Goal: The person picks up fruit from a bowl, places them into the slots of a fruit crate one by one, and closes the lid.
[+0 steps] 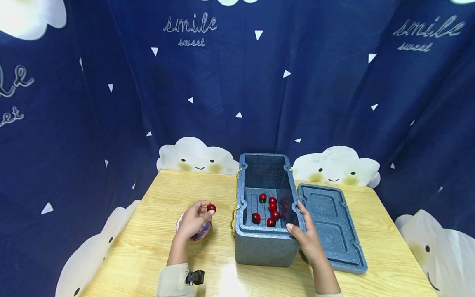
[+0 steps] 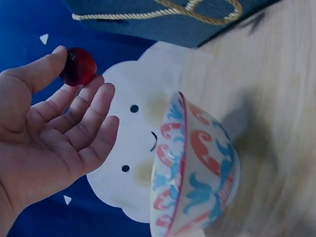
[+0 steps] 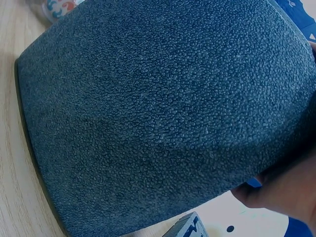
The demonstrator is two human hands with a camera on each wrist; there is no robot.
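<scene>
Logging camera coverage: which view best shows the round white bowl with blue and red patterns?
Left wrist view: the white bowl shows unobstructed, rim and side, slightly cropped. Head view: the left hand partly covers it. Right wrist view: only a fragment.

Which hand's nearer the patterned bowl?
Left. The left hand is above the bowl, pinching a cherry; the right hand grips the box on the side away from the bowl.

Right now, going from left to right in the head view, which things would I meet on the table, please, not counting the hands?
Patterned bowl → open blue-grey box with red cherries inside → flat blue-grey lid.
</scene>
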